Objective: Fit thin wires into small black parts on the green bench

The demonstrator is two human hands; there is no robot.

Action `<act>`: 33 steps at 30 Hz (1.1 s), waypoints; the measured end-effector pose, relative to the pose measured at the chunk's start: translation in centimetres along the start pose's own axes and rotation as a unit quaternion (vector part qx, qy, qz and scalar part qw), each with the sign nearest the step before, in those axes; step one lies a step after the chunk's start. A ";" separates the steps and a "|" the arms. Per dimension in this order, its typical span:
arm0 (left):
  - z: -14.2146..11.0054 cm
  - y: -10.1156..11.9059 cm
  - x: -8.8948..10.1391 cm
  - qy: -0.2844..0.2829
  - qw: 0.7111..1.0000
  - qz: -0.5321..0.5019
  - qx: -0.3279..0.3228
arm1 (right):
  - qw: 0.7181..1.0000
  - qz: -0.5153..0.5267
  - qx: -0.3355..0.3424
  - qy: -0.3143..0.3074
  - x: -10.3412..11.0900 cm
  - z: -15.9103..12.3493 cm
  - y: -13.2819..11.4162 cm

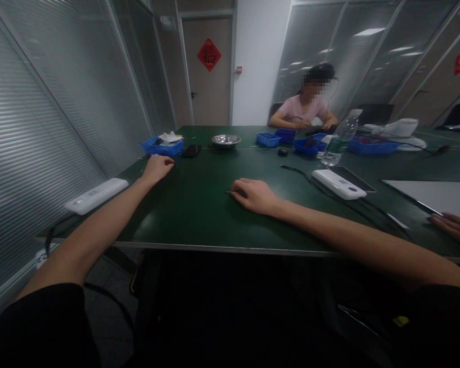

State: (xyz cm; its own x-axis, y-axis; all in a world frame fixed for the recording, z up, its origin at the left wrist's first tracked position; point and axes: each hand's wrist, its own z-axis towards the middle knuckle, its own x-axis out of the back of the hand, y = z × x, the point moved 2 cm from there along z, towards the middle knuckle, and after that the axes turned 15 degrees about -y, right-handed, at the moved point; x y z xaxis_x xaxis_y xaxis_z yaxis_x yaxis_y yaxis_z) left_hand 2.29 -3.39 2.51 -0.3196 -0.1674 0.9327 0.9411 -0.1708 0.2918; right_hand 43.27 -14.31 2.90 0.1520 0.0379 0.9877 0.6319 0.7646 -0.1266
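Note:
My right hand (255, 196) rests on the green table (199, 214), fingers curled and closed. A thin, light-coloured tip (228, 192) sticks out to the left from between its fingers; the rest of this slim object is hidden in the hand. Farther forward and to the left, my left hand (157, 168) has its fingers bent together, just in front of a blue basket (163, 147) with white tissue (170, 137) in it. Whether anything is pinched there is too small to see. A black phone-like object (192, 151) lies right of that basket.
A shiny metal bowl (226, 141) stands toward the back. Several blue baskets (268, 139), a plastic bottle (341, 139) and a white power bank-like device (339, 184) are on the right. Another white device (97, 196) lies at left. Across sits a person (304, 110); another person's hand (454, 227) shows at right.

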 end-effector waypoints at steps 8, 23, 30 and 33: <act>0.3 -3.0 0.4 -0.046 0.997 0.034 0.050 | 1.000 -0.003 0.001 0.004 -0.2 0.0 0.2; -4.0 14.1 -3.5 -0.210 0.916 -0.229 -0.253 | 0.999 0.015 0.036 0.022 -0.1 -0.1 -0.1; -6.0 16.9 -3.6 -0.246 0.884 -0.246 -0.313 | 0.997 0.024 0.067 0.004 0.3 -0.3 -0.7; -5.9 16.7 -3.4 -0.250 0.880 -0.248 -0.318 | 0.998 0.021 0.063 0.008 0.4 -0.4 -0.8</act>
State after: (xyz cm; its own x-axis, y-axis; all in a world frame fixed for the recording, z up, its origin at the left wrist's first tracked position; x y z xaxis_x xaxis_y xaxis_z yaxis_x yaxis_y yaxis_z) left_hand 18.46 -11.38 2.93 -0.4353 0.5031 0.7466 0.3962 -0.6377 0.6606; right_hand 43.13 -15.12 3.36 0.1902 0.0619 0.9798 0.5251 0.8369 -0.1547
